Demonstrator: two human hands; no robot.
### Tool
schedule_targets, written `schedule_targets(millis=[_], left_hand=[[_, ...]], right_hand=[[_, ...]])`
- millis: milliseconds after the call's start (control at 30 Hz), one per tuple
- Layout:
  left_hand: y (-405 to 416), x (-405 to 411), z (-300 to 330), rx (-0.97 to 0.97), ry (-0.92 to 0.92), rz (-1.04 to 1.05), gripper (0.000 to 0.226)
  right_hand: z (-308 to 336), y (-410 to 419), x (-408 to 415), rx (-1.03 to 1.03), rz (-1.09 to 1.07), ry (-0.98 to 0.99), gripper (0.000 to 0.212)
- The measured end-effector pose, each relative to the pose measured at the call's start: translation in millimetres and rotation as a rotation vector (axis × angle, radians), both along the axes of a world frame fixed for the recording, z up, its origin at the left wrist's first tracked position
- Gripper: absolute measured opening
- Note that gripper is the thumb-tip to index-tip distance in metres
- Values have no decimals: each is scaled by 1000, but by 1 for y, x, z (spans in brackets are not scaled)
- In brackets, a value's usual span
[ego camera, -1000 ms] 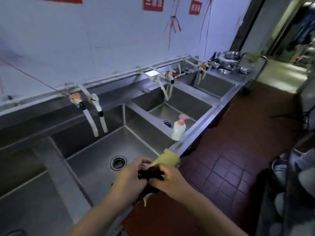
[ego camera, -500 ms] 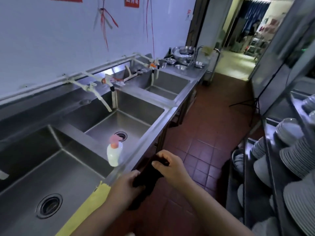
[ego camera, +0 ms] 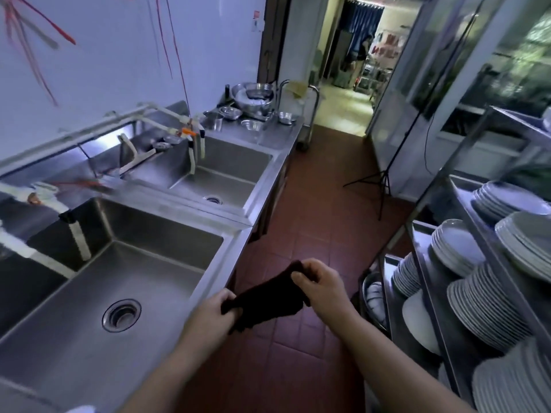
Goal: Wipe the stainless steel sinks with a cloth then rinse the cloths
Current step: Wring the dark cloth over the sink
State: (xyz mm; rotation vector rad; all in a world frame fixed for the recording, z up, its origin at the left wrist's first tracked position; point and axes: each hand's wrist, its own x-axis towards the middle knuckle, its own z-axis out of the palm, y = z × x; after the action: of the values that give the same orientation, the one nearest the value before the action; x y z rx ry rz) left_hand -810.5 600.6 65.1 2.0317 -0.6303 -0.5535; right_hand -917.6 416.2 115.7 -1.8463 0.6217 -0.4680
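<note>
Head view, the only one: both hands are out over the red tiled floor (ego camera: 301, 222), just off the front edge of the steel sink counter. The left hand (ego camera: 213, 312) has its fingers curled around the lower left end of a dark cloth (ego camera: 268, 299), gripping it. The right hand (ego camera: 323, 286) pinches the cloth's upper right end between thumb and bent fingers, slightly higher than the left. The cloth stretches between the two hands in a sagging band, with a loose flap hanging below the left grip. It hangs in the air, touching neither counter nor floor.

To the left lies the near sink (ego camera: 155, 263), a deep steel basin with a round drain (ego camera: 121, 315) in its bottom. A white hose (ego camera: 80, 242) hangs into its back left corner. Beyond a steel divider sits the far sink (ego camera: 232, 174), with its own drain and two white hoses dangling from the taps above it. Past that, the counter end carries a cluster of metal bowls (ego camera: 253, 98) and small cups.

On the right stands a steel rack (ego camera: 429, 263) loaded with stacks of white plates (ego camera: 456, 245) on several shelves. A black tripod (ego camera: 381, 177) stands on the floor beside a glass partition, and an open doorway leads to a lit room at the back.
</note>
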Motion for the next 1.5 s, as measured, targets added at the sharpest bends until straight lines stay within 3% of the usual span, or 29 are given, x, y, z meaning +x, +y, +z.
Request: schedule_targets(millis=[133, 267, 633, 800, 967, 1267, 1500], left_hand=[[-66, 47, 12, -108, -9, 15, 34], [-140, 86, 8, -141, 9, 31, 24], [-350, 174, 12, -107, -22, 231, 25], [-386, 228, 9, -54, -30, 315, 22], [-420, 302, -3, -93, -9, 421, 32], [-475, 471, -6, -120, 60, 450, 10], [-495, 558, -22, -48, 58, 550, 12]], right_hand=[[4, -64, 38, 1, -93, -25, 19], [-2, -139, 79, 6, -109, -55, 15], [-5, -359, 197, 178, 26, -55, 14], [-10, -410, 270, 188, 141, -4, 16], [-23, -446, 357, 184, 196, 22, 18], [-19, -500, 540, 35, 236, 88, 13], [-34, -532, 650, 62, 342, 188, 10]])
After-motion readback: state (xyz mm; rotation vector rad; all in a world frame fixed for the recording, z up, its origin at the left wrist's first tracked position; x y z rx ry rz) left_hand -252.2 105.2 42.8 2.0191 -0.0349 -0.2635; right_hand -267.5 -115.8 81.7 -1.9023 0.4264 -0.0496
